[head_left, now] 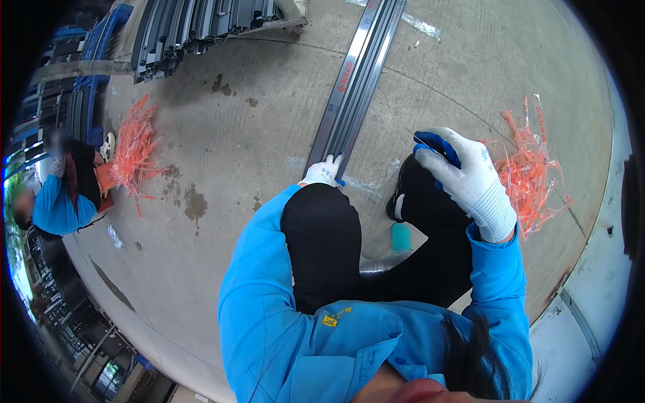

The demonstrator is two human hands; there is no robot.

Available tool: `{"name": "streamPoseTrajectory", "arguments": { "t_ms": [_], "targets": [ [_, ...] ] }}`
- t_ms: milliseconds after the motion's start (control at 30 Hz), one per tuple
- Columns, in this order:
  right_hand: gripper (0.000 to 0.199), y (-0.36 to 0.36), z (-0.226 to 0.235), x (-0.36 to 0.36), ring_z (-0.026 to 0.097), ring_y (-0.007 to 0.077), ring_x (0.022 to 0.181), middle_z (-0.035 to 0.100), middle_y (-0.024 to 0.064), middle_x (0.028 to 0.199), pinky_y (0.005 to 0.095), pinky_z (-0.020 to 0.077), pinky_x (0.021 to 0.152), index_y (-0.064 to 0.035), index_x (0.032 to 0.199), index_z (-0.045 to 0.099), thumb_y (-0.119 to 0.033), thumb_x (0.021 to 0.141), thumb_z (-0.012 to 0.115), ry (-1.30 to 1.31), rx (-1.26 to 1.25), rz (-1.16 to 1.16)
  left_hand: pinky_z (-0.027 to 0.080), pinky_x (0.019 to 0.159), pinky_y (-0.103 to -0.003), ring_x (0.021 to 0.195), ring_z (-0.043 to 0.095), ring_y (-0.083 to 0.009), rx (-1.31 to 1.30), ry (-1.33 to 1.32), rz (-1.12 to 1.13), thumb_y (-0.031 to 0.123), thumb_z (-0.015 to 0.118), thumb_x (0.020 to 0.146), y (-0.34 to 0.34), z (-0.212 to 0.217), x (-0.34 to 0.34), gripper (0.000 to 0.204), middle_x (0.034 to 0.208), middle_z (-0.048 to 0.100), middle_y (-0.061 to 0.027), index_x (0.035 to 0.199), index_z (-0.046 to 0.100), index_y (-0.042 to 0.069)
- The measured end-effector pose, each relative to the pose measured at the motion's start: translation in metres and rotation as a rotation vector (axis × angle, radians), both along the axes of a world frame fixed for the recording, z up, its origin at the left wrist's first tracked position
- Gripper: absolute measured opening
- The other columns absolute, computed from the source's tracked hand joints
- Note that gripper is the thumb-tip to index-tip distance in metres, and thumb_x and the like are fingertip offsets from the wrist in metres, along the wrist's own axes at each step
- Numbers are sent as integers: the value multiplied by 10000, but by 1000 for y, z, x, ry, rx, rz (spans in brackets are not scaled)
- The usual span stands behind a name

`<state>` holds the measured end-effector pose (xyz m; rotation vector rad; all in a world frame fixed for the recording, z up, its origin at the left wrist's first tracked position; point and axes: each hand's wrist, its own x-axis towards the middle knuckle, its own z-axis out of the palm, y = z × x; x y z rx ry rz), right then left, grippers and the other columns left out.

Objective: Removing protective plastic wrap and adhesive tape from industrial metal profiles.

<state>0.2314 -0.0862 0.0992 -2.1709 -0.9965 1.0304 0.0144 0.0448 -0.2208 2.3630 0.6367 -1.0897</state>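
Blue jacket (342,366) nearest, right gloved hand (463,168) raised and half-curled, cannot tell if holding anything, left gloved hand (323,172) on near end of long metal bars (356,80), its closure unclear, orange strips (531,181) at right, stacked bars (185,27) far left

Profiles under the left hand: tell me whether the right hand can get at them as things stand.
Probably yes. The right hand is raised to the right of the profiles, with nothing visible blocking the way; the left hand covers only their near end.
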Motion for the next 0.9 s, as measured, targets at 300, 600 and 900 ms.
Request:
{"name": "streamPoseTrajectory", "arguments": {
  "t_ms": [300, 600, 900],
  "targets": [
    [307, -4, -1, 5, 650, 188, 631, 679, 129, 825, 264, 530, 603, 7, 1075, 596, -226, 876, 608, 7, -32, 19, 497, 790, -443, 981, 619, -364, 53, -43, 59, 215, 552, 781, 17, -22, 24, 563, 1120, 613, -202, 1287, 437, -1],
    [300, -24, 7, 13, 642, 181, 611, 674, 116, 819, 266, 527, 594, 2, 1066, 600, -235, 882, 593, -12, 21, -8, 493, 805, -449, 960, 618, -360, 147, -17, 147, 266, 547, 804, 115, -16, 34, 539, 1115, 592, -196, 1270, 450, 11],
    [293, -22, 1, 13, 631, 182, 599, 664, 100, 791, 266, 521, 587, -9, 1057, 610, -246, 884, 593, -34, 149, -9, 490, 820, -456, 938, 618, -356, 206, 55, 337, 316, 543, 828, 42, -29, 65, 522, 1110, 571, -191, 1252, 464, 22]
  ]
}}
